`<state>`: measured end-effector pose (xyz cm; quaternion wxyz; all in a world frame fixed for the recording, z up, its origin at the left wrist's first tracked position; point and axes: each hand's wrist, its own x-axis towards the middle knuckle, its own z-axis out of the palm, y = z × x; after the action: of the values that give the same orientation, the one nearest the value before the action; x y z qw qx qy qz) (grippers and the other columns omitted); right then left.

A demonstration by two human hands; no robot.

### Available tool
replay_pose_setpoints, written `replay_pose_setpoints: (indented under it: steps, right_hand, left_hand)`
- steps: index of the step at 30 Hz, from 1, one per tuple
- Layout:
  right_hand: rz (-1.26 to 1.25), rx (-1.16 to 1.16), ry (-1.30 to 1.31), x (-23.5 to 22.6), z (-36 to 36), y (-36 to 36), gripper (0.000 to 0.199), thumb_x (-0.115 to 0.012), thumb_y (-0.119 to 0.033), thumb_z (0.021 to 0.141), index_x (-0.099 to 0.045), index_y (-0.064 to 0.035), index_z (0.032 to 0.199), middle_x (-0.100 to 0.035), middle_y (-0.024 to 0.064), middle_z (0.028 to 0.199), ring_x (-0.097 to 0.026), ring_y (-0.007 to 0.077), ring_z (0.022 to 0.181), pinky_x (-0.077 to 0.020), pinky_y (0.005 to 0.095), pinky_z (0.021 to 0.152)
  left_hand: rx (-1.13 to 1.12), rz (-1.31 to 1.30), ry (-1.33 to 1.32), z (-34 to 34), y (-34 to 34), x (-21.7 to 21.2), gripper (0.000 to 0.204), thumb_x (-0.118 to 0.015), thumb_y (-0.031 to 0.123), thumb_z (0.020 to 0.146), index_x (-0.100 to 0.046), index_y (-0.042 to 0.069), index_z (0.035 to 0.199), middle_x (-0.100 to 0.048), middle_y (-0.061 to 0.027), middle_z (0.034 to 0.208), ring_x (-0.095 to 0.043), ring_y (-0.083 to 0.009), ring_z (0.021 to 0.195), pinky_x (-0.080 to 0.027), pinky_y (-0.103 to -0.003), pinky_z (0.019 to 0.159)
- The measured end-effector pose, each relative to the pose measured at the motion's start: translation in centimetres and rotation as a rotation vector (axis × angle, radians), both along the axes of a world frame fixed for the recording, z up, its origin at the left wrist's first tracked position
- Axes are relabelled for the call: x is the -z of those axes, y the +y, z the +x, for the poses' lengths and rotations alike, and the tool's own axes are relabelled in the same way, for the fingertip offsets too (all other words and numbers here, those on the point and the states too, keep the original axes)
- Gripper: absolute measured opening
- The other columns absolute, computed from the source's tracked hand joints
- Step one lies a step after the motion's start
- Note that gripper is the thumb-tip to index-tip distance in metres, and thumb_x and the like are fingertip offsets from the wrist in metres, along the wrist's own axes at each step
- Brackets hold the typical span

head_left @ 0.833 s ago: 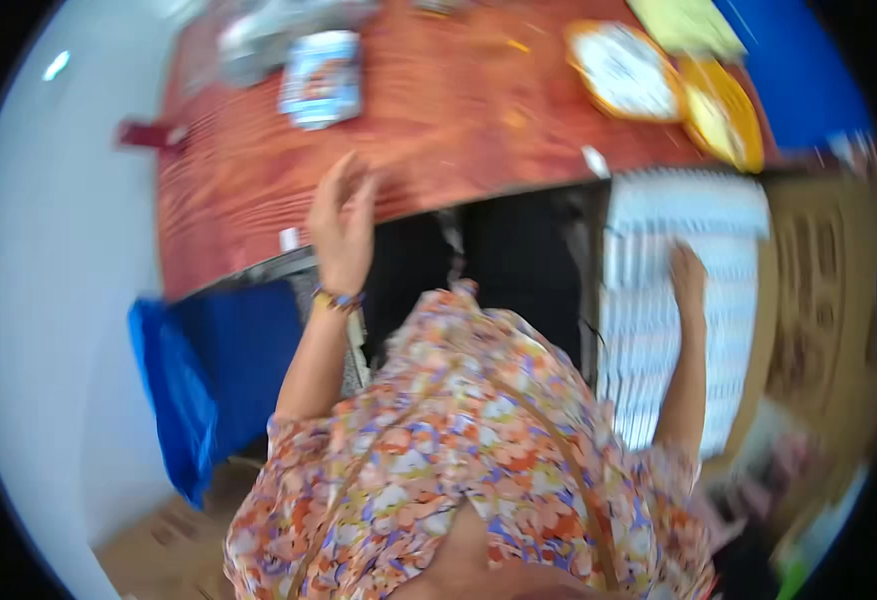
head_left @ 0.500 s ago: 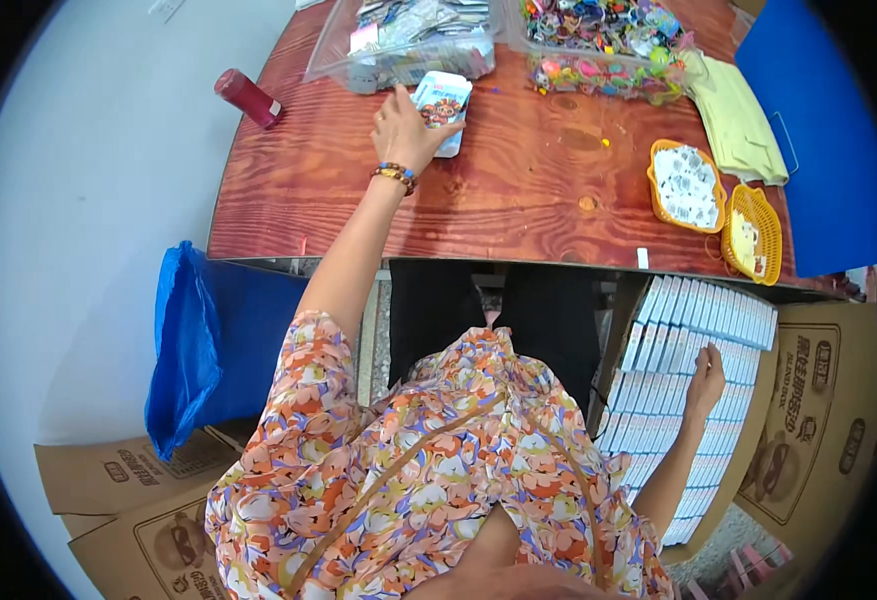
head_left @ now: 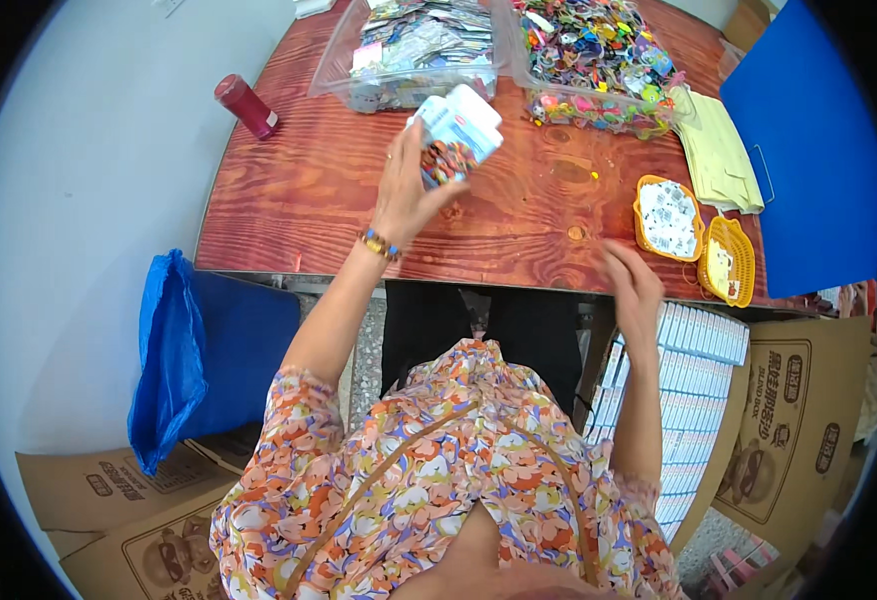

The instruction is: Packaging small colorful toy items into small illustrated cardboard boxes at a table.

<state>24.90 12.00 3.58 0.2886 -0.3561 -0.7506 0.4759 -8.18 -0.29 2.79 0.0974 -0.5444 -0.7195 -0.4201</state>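
My left hand (head_left: 406,192) is closed on a small light-blue and white printed carton (head_left: 464,138), held over the middle of the table. The carton is tilted, and its white flap sticks out at the far end. Over the table's front edge, my right hand (head_left: 639,292) is empty, with its fingers stretched out and a little blurred. Below that hand, many similar slim boxes (head_left: 694,395) stand packed in rows inside a cardboard carton.
Along the back stand a clear bin of flat packets (head_left: 429,45) and a clear bin of colourful trinkets (head_left: 599,60). A dark red bottle (head_left: 247,108) is at left. Right: two yellow baskets (head_left: 699,225), yellow-green bags (head_left: 714,150), a blue panel (head_left: 809,150). A blue sack (head_left: 174,350) hangs lower left.
My left hand has lifted the small carton off the table, tilted it and brought it slightly nearer. My right hand has come up from the packed boxes to the table's front edge.
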Motion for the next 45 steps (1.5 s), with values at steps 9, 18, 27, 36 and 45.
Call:
replay_pose_setpoints:
  steps: [9,18,27,36,45]
  right_hand:
    - [-0.41,-0.433,0.118,-3.5,-12.7,2.6,0.025,-0.064,-0.013,0.095,-0.062,-0.0001,0.116,-0.07,0.0037,0.099,-0.066,0.0083,0.086,-0.0518,0.0234,0.071]
    - [-0.056,-0.379,-0.07,-2.7,-13.8,2.4,0.012,-0.064,-0.008,0.093,-0.064,0.0013,0.1,-0.069,0.0018,0.084,-0.06,0.0033,0.074,-0.0466,0.0233,0.063]
    - [0.072,-0.459,-0.185,-3.1,-15.8,3.5,0.014,-0.063,-0.007,0.094,-0.065,0.0018,0.105,-0.07,0.0032,0.086,-0.062,0.0045,0.078,-0.0495,0.023,0.069]
    - [0.233,-0.116,0.222,-0.2,-15.9,2.0,0.032,-0.065,-0.002,0.093,-0.059,0.0,0.124,-0.063,0.0111,0.123,-0.062,0.0156,0.11,-0.0503,0.0305,0.094]
    - [-0.347,-0.275,0.415,2.7,-16.7,3.0,0.029,-0.058,0.004,0.095,-0.059,0.0017,0.125,-0.061,0.008,0.119,-0.064,0.0145,0.105,-0.0528,0.0271,0.091]
  left_hand:
    - [0.157,-0.184,0.054,5.8,-3.9,-2.2,0.104,-0.089,0.022,0.067,-0.03,-0.003,0.149,-0.048,-0.021,0.133,-0.052,-0.0385,0.119,-0.047,-0.046,0.098]
    - [0.117,-0.281,-0.011,5.7,-3.9,-1.7,0.091,-0.086,0.02,0.069,-0.04,-0.002,0.143,-0.052,-0.0175,0.128,-0.056,-0.036,0.114,-0.048,-0.044,0.092]
    - [-0.001,-0.231,-0.172,5.8,-1.3,-0.6,0.088,-0.087,0.024,0.068,-0.043,-0.001,0.14,-0.057,-0.019,0.12,-0.058,-0.0379,0.108,-0.049,-0.046,0.088]
    - [-0.082,-0.049,-0.382,4.3,1.4,-0.1,0.077,-0.087,0.02,0.07,-0.049,0.0,0.134,-0.064,-0.0216,0.114,-0.063,-0.0387,0.103,-0.052,-0.044,0.084]
    - [0.066,-0.011,-1.036,3.5,3.1,1.5,0.051,-0.081,0.016,0.079,-0.062,-0.003,0.122,-0.07,-0.0145,0.1,-0.068,-0.0203,0.09,-0.053,-0.033,0.08]
